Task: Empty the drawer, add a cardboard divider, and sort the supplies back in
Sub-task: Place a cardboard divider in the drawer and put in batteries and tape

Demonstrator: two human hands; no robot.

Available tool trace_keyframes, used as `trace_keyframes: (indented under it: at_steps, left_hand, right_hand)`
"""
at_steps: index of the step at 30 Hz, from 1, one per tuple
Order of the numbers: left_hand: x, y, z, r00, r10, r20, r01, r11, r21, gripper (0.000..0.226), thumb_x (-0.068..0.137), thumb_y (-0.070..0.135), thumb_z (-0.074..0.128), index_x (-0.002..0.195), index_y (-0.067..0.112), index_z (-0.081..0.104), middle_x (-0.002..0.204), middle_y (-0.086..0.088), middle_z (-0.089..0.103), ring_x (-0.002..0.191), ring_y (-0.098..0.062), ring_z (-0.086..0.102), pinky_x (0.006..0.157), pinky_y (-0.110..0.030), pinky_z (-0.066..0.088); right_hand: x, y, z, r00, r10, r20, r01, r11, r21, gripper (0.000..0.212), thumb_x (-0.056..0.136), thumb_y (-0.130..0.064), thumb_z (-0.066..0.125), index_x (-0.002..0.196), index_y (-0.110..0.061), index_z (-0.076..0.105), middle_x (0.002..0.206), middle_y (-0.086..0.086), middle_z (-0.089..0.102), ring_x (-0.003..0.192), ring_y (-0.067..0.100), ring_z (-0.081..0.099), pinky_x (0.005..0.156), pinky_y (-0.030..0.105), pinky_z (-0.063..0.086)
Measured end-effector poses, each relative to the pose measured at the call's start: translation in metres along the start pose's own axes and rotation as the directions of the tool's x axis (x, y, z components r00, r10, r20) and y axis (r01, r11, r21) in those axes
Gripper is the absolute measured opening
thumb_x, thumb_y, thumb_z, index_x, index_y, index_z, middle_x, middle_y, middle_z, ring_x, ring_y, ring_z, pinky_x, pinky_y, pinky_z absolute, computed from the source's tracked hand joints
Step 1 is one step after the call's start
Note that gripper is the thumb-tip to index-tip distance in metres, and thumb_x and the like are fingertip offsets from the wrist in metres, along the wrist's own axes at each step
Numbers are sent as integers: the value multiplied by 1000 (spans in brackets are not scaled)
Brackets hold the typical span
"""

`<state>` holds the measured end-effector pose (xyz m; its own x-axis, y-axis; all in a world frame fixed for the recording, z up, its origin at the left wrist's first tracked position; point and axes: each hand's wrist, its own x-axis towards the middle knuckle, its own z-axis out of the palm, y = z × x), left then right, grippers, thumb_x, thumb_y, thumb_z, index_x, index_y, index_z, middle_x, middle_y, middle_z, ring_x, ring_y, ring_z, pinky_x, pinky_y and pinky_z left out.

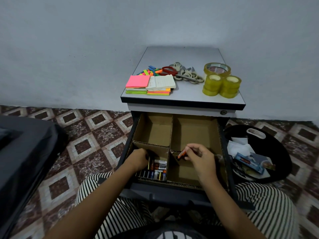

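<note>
My divider [153, 133] is matt brown cardboard with rough corrugated edges, the batteries [158, 167] wear glossy wrappers, the tape rolls [221, 85] are shiny yellowish plastic, the cabinet top [183, 54] is smooth and matt, and my trousers [269, 204] are cloth.

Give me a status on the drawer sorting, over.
Right hand pinching orange battery; left hand down among batteries, grip hidden. Cardboard divider in. Tape, scissors, sticky notes on cabinet top.

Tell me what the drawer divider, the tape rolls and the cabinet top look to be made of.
Divider: corrugated cardboard, matte brown; fluted cut edges show along its top.
Tape rolls: glossy, clear yellowish plastic film on pale cores, probably card.
Cabinet top: smooth light-grey face with a dark edge band, likely laminate over board, though painted metal is possible.
</note>
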<state>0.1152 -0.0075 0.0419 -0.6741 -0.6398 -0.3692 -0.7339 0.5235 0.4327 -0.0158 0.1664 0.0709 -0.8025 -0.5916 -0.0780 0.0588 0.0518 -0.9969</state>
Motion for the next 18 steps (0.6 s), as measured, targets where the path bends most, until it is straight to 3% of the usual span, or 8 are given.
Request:
trace_keyframes:
  at_steps: [5, 18]
  left_hand:
    - [0, 0, 0, 1000, 21, -2, -21, 1000, 13, 25, 92, 6, 44, 101, -2, 66, 100, -19, 67, 91, -31, 61, 79, -34, 49]
    - [-9, 6, -5, 998, 59, -36, -56, 996, 71, 27, 92, 6, 44, 112, 2, 61, 111, -17, 65, 101, -31, 60, 88, -36, 50]
  right_hand:
    - [1, 2, 0, 1000, 17, 17, -17, 1000, -20, 12, 86, -9, 63, 89, -21, 65, 100, 5, 66, 86, 10, 66, 71, 22, 56]
    - [-2, 0, 0, 999, 30, 24, -30, 999, -29, 12, 86, -9, 63, 89, -21, 64, 96, 3, 67, 86, 12, 66, 75, 26, 57]
